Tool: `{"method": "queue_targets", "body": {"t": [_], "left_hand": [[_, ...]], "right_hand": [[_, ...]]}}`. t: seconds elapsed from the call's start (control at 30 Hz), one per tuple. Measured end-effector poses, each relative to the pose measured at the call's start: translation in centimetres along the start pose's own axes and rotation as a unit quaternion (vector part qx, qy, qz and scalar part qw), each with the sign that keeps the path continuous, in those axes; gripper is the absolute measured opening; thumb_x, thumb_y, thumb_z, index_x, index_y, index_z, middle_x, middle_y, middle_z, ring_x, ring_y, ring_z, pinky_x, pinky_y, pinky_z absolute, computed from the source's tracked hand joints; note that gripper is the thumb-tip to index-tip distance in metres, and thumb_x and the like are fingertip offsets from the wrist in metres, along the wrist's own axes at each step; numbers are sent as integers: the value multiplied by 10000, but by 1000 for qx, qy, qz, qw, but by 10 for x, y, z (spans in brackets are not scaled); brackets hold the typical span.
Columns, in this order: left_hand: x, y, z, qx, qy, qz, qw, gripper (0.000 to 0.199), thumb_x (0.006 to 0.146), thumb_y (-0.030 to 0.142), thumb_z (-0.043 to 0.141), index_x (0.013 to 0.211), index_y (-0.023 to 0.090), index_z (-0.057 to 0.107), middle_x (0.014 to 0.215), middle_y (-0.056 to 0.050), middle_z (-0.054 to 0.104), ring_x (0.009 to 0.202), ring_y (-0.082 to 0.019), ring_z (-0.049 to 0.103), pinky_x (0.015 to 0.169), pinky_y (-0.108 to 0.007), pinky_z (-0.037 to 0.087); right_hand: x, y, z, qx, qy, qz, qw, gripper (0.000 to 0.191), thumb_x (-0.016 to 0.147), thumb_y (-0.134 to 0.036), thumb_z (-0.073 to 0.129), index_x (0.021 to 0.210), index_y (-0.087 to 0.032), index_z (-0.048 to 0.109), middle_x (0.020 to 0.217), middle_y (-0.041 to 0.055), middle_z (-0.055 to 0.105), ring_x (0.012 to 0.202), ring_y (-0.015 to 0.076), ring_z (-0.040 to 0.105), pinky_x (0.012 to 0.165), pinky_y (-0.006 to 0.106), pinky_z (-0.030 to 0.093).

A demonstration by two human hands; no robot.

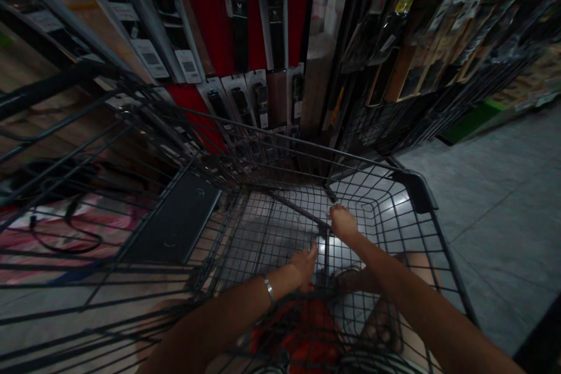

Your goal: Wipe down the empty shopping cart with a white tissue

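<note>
Both of my hands reach down into a dark wire shopping cart point(385, 231). My left hand point(304, 263), with a silver bracelet point(268, 290) on its wrist, is low over the wire floor, its index finger stretched out and nothing visible in it. Farther forward and to the right, my right hand point(343, 222) is closed near the cart's wire floor; what it holds, if anything, is too small to make out. An orange-red thing point(309, 333) shows through the wires below my left hand.
Packaged goods hang on a display point(276, 93) beyond the cart. A dark flat panel point(175, 216) is at the cart's left part. Pink packages point(83, 225) lie behind the wires at left. A green-edged low shelf point(475, 120) stands at right on the grey floor.
</note>
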State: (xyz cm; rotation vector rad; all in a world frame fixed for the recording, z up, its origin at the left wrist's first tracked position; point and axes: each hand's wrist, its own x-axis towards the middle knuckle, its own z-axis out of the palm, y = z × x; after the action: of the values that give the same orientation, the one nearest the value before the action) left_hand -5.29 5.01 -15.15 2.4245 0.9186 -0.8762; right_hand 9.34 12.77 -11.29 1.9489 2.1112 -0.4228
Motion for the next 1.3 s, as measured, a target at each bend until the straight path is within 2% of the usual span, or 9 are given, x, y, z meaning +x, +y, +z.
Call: {"method": "queue_targets", "body": {"t": [0.17,0.37,0.57,0.73,0.83,0.97,1.07,1.17,1.3], "left_hand": [[-1,0,-1,-3,-6,2,1000,943,580,350,749,1391,93,342,1535,-179,35,1240,-364,388,877,-430,491],[-2,-1,-1,-5,-7,1,1000,992,536,287,758,1399,77,316,1533,-183,49,1254,-357,368,891,-422,485],[-1,-1,1,6,-7,4,1000,1022,534,300,760,1400,27,289,1527,-205,46,1268,-352,350,911,-426,476],[1,0,3,-4,-6,-2,1000,963,586,346,742,1391,37,313,1528,-199,50,1261,-347,360,928,-431,464],[1,-1,2,5,-15,3,1000,974,580,355,751,1388,37,309,1526,-201,56,1262,-334,361,933,-417,463],[-3,-6,-14,-13,-29,9,999,967,545,326,775,1375,103,333,1510,-182,155,1244,-303,401,942,-386,457],[-6,-16,-35,-35,-40,21,998,699,611,307,717,1246,118,494,1429,-160,345,1166,-273,486,926,-338,463],[-9,-30,-53,-66,-11,10,998,434,688,261,621,1097,117,596,1222,-132,560,1037,-244,571,869,-298,485],[-13,-51,-58,-77,50,-19,996,374,722,201,566,1089,133,596,1170,-116,595,1030,-240,573,876,-306,475]], "right_hand": [[19,9,11,21,10,25,999,285,911,-118,366,1062,-112,608,1110,167,586,1043,219,569,790,267,443],[31,6,22,34,-27,27,999,324,822,-15,403,1067,-75,606,1096,176,599,1034,225,579,815,265,424],[19,-7,29,37,-72,-33,996,282,782,-40,486,1002,-114,648,1036,143,639,991,200,598,808,236,416],[9,-11,34,37,-66,-43,996,300,775,-41,492,1035,-92,633,1063,173,624,1013,217,590,824,251,418],[-1,-13,34,32,-91,-48,994,287,785,-31,462,997,-93,644,1041,171,634,988,218,606,816,265,429],[-21,-17,35,45,-105,-71,991,292,778,-20,460,977,-110,654,1097,170,626,1019,215,599,825,272,442],[-33,-20,35,37,-126,-87,987,331,759,13,455,989,-109,659,1134,167,620,1057,219,586,848,274,445],[-41,-26,34,19,-167,-97,981,301,744,5,500,970,-98,671,1065,168,656,1019,233,611,826,271,463],[-52,-35,34,9,-207,-121,971,246,721,-62,601,949,-104,685,987,155,689,930,239,650,759,263,493]]}}
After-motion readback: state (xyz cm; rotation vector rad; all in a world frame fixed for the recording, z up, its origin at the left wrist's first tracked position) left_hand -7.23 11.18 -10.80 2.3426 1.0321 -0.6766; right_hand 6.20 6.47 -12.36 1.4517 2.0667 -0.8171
